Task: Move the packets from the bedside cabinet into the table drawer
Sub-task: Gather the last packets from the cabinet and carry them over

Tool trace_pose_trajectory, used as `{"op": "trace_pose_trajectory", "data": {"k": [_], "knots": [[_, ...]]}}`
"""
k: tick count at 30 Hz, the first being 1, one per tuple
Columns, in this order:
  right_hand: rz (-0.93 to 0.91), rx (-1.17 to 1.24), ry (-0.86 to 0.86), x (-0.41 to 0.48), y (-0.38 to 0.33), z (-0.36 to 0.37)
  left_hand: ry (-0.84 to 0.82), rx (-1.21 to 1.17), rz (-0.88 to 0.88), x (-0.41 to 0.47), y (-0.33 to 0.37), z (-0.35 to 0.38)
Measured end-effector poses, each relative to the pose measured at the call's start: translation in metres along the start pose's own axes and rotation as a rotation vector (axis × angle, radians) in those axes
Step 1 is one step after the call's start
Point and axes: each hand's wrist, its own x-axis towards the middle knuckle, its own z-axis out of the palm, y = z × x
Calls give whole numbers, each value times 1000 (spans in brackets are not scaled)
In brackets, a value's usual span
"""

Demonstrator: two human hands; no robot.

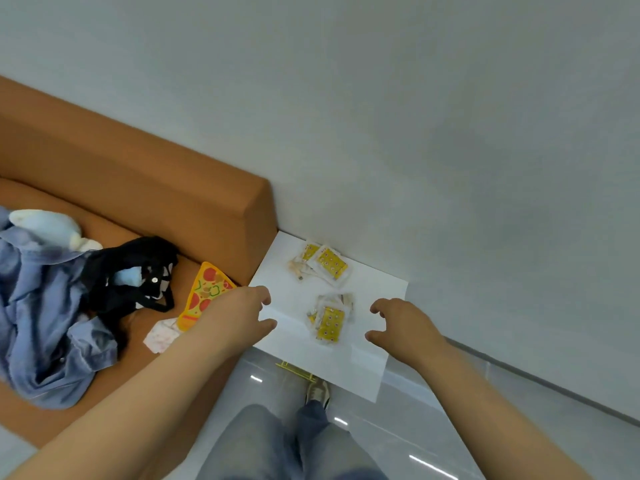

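Two small piles of yellow-and-clear packets lie on the white bedside cabinet top. The far pile sits by the wall; the near pile lies in the middle. My left hand hovers to the left of the near pile, fingers curled apart, holding nothing. My right hand hovers to its right, fingers also spread and empty. Neither hand touches a packet. No table drawer is in view.
An orange bed frame adjoins the cabinet's left side, carrying a blue shirt, a black bag, a pizza-slice toy and a pale plush. A grey wall rises behind. My legs and a shoe stand on glossy floor.
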Motion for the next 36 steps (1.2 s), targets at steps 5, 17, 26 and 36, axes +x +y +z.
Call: {"op": "trace_pose_trajectory", "data": {"k": [5, 17, 26, 36], "knots": [[68, 41, -7, 22, 2, -3, -53, 44, 56, 40, -1, -10], [232, 194, 79, 68, -20, -5, -81, 227, 307, 123, -9, -38], [351, 310, 57, 97, -10, 53, -149, 265, 346, 181, -23, 1], [454, 351, -26, 161, 10, 141, -254, 375, 235, 263, -42, 83]]}}
